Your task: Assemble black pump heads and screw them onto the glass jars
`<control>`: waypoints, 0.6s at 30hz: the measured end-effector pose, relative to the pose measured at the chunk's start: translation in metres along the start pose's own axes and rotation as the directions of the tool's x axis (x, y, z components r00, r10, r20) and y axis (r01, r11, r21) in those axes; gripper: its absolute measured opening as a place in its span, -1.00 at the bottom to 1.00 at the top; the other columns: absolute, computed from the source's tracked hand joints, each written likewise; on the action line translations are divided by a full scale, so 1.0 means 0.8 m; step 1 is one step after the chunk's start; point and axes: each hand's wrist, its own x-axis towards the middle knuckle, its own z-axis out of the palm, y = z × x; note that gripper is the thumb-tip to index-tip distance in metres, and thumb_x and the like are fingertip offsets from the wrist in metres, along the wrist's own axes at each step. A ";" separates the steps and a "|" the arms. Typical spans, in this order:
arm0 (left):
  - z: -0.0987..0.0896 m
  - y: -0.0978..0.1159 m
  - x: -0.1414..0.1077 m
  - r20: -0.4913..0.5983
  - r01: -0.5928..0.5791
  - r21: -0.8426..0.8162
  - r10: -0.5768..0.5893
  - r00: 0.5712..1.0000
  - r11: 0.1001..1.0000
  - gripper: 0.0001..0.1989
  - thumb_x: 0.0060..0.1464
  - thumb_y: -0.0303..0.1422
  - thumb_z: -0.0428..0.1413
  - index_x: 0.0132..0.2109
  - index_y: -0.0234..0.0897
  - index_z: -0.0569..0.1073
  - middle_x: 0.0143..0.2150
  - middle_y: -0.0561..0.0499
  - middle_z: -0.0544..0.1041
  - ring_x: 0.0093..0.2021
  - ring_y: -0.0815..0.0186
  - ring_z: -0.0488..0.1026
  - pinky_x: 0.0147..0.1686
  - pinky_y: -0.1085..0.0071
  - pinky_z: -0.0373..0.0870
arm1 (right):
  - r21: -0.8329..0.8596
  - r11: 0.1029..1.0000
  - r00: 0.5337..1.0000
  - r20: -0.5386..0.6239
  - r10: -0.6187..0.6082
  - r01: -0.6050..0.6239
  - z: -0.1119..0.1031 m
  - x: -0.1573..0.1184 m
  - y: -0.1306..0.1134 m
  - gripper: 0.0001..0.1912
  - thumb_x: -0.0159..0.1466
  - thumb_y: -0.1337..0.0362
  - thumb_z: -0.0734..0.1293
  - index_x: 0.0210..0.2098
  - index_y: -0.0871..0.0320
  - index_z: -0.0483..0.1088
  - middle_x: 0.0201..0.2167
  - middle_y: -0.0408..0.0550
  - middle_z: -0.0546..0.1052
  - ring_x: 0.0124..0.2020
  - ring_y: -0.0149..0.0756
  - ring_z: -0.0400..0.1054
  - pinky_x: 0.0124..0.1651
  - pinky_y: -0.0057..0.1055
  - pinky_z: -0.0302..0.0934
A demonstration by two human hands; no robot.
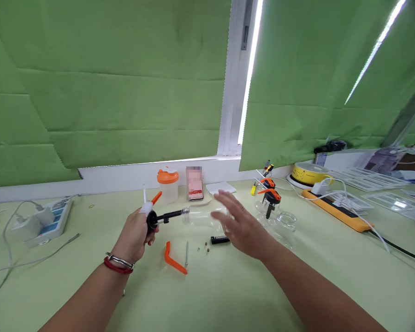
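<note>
My left hand (138, 233) is wrapped round a black pump head (152, 222) with a white part and an orange lever. Its black tube points right, at the threaded neck of a clear bottle (202, 218) lying sideways in the air. Around the bottle's far end, my right hand (233, 221) has its fingers spread; whether they touch it is hard to see. Below on the table lie an orange bent lever (174, 259), a metal rod (187, 253), several tiny parts (206, 246) and a black spring piece (220, 240).
An orange-lidded cup (168, 186) and a phone (195, 185) stand at the back. Clear bottles with black-and-orange tops (271, 197) and an open jar (287, 221) are at the right. Power strips (339, 211) with cables lie on both sides.
</note>
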 end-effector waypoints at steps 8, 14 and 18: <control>0.000 0.001 0.002 -0.017 -0.029 -0.097 0.027 0.999 0.995 -0.80 -0.06 -0.23 0.01 -0.51 -0.21 0.21 -0.69 0.10 0.36 -0.78 0.48 0.07 -0.76 0.49 0.13 | 0.323 0.416 0.445 0.019 0.895 -0.850 0.042 -0.076 0.050 -0.26 -0.07 0.04 0.44 -0.01 0.06 0.04 0.03 0.06 0.28 0.02 -0.06 0.28 0.01 -0.10 0.25; 0.006 0.000 -0.004 0.031 -0.024 -0.057 0.026 0.999 0.998 -0.79 -0.04 -0.20 0.01 -0.49 -0.22 0.25 -0.67 0.09 0.36 -0.76 0.47 0.08 -0.76 0.49 0.15 | 0.294 0.353 0.368 -0.006 0.930 -0.888 0.056 -0.101 0.066 -0.24 -0.07 0.02 0.42 0.01 0.10 0.05 0.05 0.13 0.23 0.08 0.00 0.20 0.02 -0.11 0.21; 0.008 -0.001 -0.006 0.055 -0.022 -0.036 0.024 0.998 0.999 -0.76 -0.02 -0.16 0.00 -0.47 -0.22 0.27 -0.66 0.10 0.36 -0.76 0.46 0.11 -0.76 0.48 0.16 | 0.202 0.450 0.444 -0.078 0.893 -0.870 0.057 -0.113 0.068 -0.23 -0.03 0.07 0.38 0.08 0.13 0.02 0.07 0.14 0.20 0.12 0.01 0.15 0.10 -0.08 0.13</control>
